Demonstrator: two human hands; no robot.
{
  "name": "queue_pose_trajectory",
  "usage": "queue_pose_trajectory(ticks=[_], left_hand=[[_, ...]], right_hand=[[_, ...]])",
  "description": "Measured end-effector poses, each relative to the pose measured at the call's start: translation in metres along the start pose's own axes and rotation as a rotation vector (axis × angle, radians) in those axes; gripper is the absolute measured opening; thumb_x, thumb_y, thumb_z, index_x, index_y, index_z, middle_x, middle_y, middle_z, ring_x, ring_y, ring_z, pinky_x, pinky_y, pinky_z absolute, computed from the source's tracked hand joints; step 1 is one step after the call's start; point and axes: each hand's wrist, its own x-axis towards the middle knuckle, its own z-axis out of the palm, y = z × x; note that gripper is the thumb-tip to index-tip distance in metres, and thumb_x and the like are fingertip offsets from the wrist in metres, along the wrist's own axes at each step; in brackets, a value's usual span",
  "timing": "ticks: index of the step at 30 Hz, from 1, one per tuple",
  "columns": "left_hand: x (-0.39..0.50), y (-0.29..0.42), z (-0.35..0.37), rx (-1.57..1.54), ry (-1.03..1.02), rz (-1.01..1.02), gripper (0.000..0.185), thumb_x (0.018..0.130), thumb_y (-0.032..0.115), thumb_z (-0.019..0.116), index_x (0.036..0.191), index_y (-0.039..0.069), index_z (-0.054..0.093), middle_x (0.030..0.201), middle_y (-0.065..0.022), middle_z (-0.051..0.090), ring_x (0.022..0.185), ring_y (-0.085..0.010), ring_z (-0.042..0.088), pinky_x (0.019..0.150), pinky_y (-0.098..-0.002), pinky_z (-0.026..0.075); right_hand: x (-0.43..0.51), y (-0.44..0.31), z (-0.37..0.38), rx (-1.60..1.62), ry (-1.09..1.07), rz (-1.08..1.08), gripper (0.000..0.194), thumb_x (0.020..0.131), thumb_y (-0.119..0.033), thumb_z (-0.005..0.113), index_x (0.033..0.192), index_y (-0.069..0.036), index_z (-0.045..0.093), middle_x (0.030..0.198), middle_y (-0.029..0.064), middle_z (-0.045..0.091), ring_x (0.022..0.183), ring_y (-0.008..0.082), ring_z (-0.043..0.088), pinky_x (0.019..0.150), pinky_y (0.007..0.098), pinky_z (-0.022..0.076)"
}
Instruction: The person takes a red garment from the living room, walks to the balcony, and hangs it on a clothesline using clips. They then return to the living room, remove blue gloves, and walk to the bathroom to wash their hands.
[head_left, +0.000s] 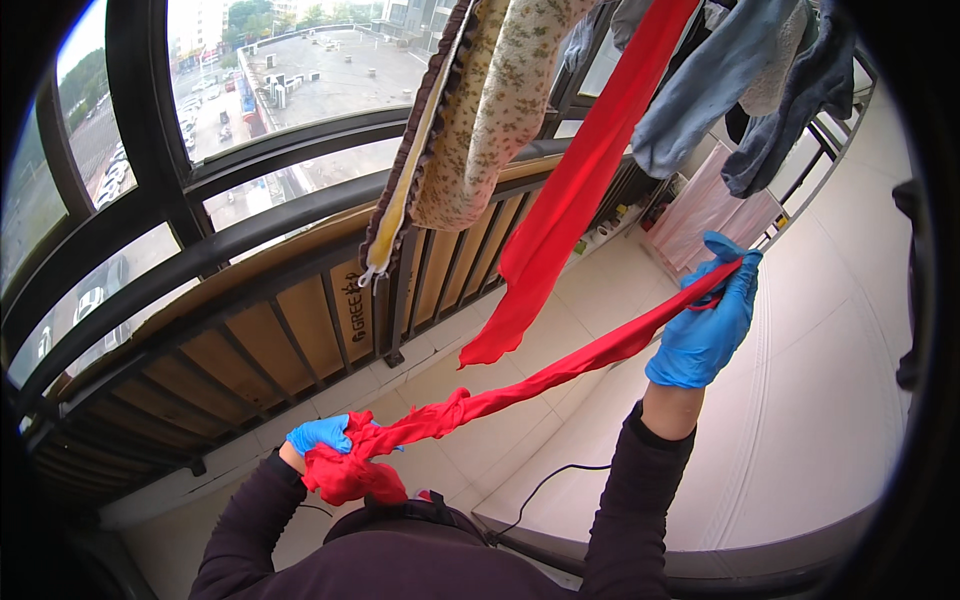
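Note:
A long red cloth strip (517, 397) stretches between my two blue-gloved hands. My left hand (324, 435), low at left, is closed around its bunched end, and a red bundle hangs beneath that hand. At the right, my right hand (709, 319) grips the other end, raised higher and farther out. Above the strip, a second red cloth (570, 180) hangs down, its pointed lower end close to the held strip but apart from it. What holds it up is out of view.
Floral fabric with a dark ruffled edge (480, 127) and blue-grey socks (705, 97) hang overhead. A black railing (300, 330) backed by cardboard runs below the windows at left. Pink fabric (709, 206) stands behind my right hand; a black cable (540, 487) lies near my body.

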Motion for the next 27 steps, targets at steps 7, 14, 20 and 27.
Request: queue_pose_trajectory(ticks=[7, 14, 20, 27], left_hand=[[0.006, 0.005, -0.022, 0.108, -0.044, -0.140, 0.054, 0.060, -0.003, 0.067, 0.111, -0.006, 0.050, 0.116, -0.0197, 0.053, 0.106, -0.0247, 0.053, 0.096, -0.0317, 0.036], [-0.016, 0.012, -0.065, 0.161, 0.044, -0.168, 0.045, 0.060, -0.007, 0.064, 0.103, -0.004, 0.056, 0.101, -0.0102, 0.061, 0.093, -0.0190, 0.058, 0.086, -0.0304, 0.043], [-0.043, 0.023, -0.090, 0.311, 0.119, -0.146, 0.032, 0.059, -0.004, 0.069, 0.088, 0.000, 0.058, 0.081, -0.0046, 0.061, 0.075, -0.0136, 0.058, 0.070, -0.0265, 0.046], [-0.061, 0.038, -0.110, 0.503, 0.114, -0.205, 0.020, 0.065, -0.005, 0.066, 0.083, -0.001, 0.059, 0.078, -0.0040, 0.063, 0.070, -0.0112, 0.059, 0.067, -0.0237, 0.047]], right_hand=[[0.020, -0.001, -0.021, 0.093, 0.050, 0.023, 0.041, 0.094, -0.038, 0.036, 0.092, -0.005, 0.060, 0.065, -0.0024, 0.038, 0.058, 0.0064, 0.037, 0.058, 0.0184, 0.0335], [0.047, -0.011, -0.038, 0.205, 0.133, -0.007, 0.038, 0.095, -0.036, 0.036, 0.107, -0.004, 0.054, 0.057, -0.0043, 0.042, 0.047, 0.0040, 0.034, 0.044, 0.0166, 0.0288], [0.055, -0.006, -0.047, 0.203, 0.092, -0.052, 0.038, 0.094, -0.037, 0.035, 0.105, -0.005, 0.054, 0.060, -0.0038, 0.050, 0.049, 0.0030, 0.042, 0.044, 0.0148, 0.0332], [0.080, -0.009, -0.064, 0.404, -0.048, -0.050, 0.040, 0.095, -0.034, 0.035, 0.111, -0.002, 0.051, 0.058, -0.0027, 0.042, 0.047, 0.0044, 0.035, 0.042, 0.0150, 0.0298]])
